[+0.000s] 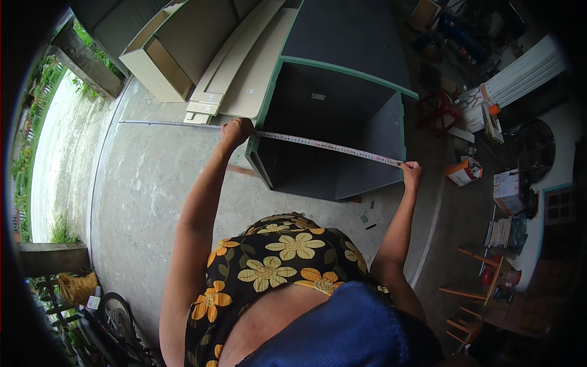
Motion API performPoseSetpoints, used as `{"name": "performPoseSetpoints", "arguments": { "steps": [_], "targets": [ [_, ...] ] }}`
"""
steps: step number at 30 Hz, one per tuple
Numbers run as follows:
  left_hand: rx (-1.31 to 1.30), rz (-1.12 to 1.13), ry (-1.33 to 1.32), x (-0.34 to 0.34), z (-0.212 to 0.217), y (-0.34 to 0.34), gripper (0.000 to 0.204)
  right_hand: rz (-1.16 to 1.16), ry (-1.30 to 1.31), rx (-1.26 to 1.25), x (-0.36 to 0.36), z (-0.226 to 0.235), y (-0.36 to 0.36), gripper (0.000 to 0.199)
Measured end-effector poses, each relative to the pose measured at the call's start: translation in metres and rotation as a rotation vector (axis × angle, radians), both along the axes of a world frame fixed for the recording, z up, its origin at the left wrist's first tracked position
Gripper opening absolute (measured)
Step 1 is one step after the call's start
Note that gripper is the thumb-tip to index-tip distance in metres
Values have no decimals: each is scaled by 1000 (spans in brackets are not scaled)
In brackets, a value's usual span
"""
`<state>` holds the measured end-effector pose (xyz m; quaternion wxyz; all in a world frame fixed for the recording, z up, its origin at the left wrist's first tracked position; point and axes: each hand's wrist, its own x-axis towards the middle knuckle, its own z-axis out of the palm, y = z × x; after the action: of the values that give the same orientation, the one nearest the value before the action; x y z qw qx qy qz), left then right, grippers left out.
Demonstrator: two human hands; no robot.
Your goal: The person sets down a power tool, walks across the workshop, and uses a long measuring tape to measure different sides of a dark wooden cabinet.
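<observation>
A white tape measure (330, 146) is stretched across the front opening of a dark grey box-like cabinet (345, 37) with green edging. At the cabinet's left front edge, my left hand (237, 131) is closed around the tape. The tape runs on past this hand to the left, over the concrete floor. My right hand (412, 172) pinches the tape's other end at the right front edge of the cabinet. Inside, the cabinet is dark, with a small pale label (318, 96) on one panel.
Beyond my left hand lie stacked cream boards (244, 73), beside a cream open-ended box unit (160, 67). To the right stand a red stool (439, 110), an orange-and-white carton (465, 172) and a white box (509, 189). A bicycle (116, 318) is at the lower left.
</observation>
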<state>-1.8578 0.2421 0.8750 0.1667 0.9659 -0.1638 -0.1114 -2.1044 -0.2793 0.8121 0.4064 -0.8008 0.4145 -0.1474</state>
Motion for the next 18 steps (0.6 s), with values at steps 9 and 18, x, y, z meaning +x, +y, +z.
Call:
{"name": "performPoseSetpoints", "arguments": {
  "steps": [9,18],
  "targets": [
    [-3,74,69,-28,-9,-15,17,29,-65,-67,-28,-10,-9,21],
    [37,76,-176,-12,-1,-4,11,92,-94,-28,1,2,0,20]
  ]
}}
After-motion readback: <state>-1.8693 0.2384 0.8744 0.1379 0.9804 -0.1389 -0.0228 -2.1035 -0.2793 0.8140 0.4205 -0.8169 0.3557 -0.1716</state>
